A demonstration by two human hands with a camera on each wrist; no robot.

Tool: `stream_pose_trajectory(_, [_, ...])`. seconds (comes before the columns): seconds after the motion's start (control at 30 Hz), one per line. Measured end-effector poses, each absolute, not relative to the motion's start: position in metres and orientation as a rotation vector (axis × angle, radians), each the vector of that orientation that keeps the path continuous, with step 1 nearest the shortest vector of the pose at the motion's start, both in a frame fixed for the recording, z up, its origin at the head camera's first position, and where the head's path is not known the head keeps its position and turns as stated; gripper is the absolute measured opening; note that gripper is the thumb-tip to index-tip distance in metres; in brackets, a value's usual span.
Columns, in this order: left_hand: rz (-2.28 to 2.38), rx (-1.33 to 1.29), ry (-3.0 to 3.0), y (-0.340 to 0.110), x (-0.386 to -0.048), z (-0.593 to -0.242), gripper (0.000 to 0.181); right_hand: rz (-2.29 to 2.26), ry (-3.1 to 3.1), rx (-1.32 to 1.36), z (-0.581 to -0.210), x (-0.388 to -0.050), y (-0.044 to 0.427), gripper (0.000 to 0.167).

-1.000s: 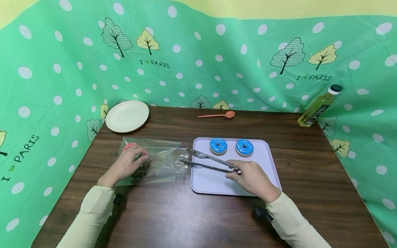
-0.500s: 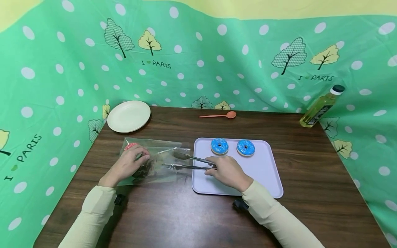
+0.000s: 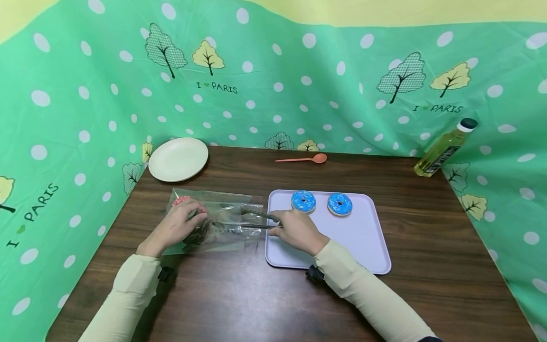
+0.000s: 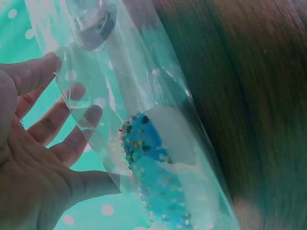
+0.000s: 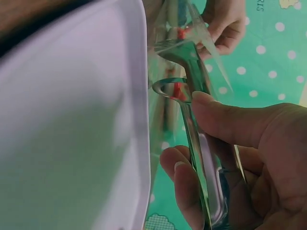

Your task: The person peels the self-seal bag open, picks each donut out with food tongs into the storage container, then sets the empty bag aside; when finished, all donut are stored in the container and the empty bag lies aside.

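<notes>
My left hand [image 3: 175,228] pinches the upper film of a clear plastic bag [image 3: 226,197] lying at the left of the table. A sprinkled donut [image 4: 153,177] shows inside the bag in the left wrist view, tinted blue-green there; a pink-topped piece [image 3: 181,200] sticks out past my hand. My right hand [image 3: 299,230] grips metal tongs [image 5: 189,108], their arms spread apart. The tong tips reach into the bag's mouth with no food between them. Beneath my right hand is a lilac tray [image 3: 346,244]. Two blue-iced donuts [image 3: 303,208] lie along its far edge.
A white plate [image 3: 178,159] stands at the far left corner, and an orange spoon [image 3: 318,158] lies near the back edge. A bottle of yellow liquid [image 3: 442,151] leans at the far right. Green patterned cloth [image 3: 265,66] hangs around the table.
My right hand has moved left across the tray, bringing the tong tips into the bag's mouth. The left hand stays on the bag. Both blue donuts keep their places.
</notes>
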State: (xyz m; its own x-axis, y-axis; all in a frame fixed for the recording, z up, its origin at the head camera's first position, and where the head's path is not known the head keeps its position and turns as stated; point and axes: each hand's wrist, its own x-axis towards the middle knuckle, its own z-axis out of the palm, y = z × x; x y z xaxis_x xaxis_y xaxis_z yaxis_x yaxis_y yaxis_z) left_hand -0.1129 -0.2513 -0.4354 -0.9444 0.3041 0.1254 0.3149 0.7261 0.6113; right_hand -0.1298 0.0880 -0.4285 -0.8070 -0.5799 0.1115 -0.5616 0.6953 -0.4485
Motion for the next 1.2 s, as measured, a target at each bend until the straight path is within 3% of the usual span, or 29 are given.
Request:
stream_pose_trajectory(0.63, [-1.001,-0.528,-2.872,-0.249,-0.115,-0.437,0.008,-0.720,2.827,-1.029,-0.436,-0.137,0.043,0.053])
stream_pose_trajectory(1.0, [-1.021,-0.519,-2.905,-0.247,-0.113,-0.433,0.010,-0.673,2.816,-1.064,-0.440,-0.144,0.026,0.051])
stream_pose_trajectory(1.2, [-1.001,-0.532,-2.891,-0.247,-0.114,-0.432,0.011,-0.627,2.824,-1.105,-0.438,-0.150,0.019,0.026])
